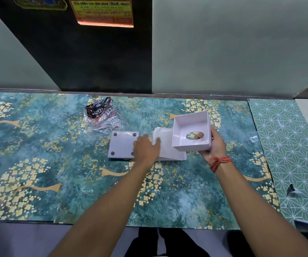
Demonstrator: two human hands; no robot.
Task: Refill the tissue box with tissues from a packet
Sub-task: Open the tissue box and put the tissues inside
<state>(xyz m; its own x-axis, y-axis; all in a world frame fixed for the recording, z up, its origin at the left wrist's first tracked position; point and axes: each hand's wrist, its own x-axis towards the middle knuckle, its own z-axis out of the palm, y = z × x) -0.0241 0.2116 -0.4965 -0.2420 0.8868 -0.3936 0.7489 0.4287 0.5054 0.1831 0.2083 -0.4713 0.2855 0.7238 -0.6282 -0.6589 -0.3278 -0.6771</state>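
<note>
My right hand (216, 145) holds the white tissue box shell (192, 125) upside down, its open side up and its oval slot at the bottom, with fingertips showing through the slot. A stack of white tissues (168, 151) lies on the table under and left of the shell. My left hand (145, 149) rests with spread fingers on the left edge of the stack. The white base plate (120, 146), with dark round pads at its corners, lies flat just left of that hand. The torn clear packet (103, 115) with black and red print lies behind, farther left.
The table (47, 145) is covered in a teal sheet with yellow flowers. A green geometric sheet (288, 145) covers the right end. A black panel (93, 52) with a poster and a grey wall stand at the back edge.
</note>
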